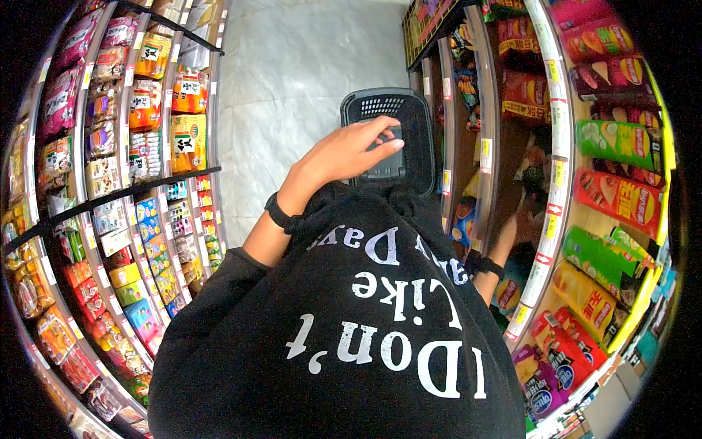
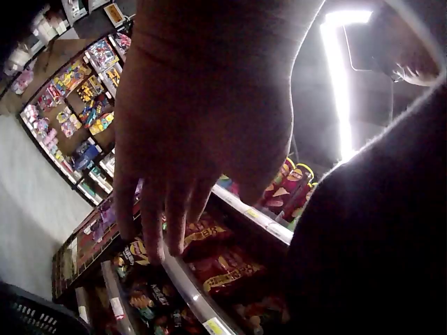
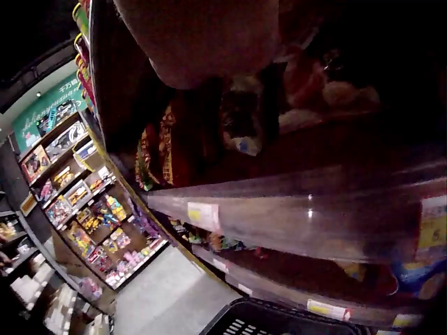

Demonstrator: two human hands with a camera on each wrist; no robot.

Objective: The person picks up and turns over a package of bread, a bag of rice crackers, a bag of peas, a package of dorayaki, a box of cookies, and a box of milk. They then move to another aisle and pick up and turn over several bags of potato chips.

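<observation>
Shelving on the person's right is receiving the right hand, which is reaching deep between two shelf levels toward the dark red snack bags stacked inside. Whether those fingers are closing on a bag I cannot tell; the head view is hiding them behind the shelf edge and the right wrist view is too dark. The left hand is lying forward over the black perforated plastic shopping basket, fingers straight and relaxed, gripping nothing; whether the fingertips are touching the basket is unclear. The basket is sitting on the pale tiled floor just beside the right-hand shelving, judged to be placed there so picked goods need only a short drop. The black printed T-shirt is filling the lower view as the person is bending over. Packaged snack displays are lining the opposite shelving, well apart from both hands.
</observation>
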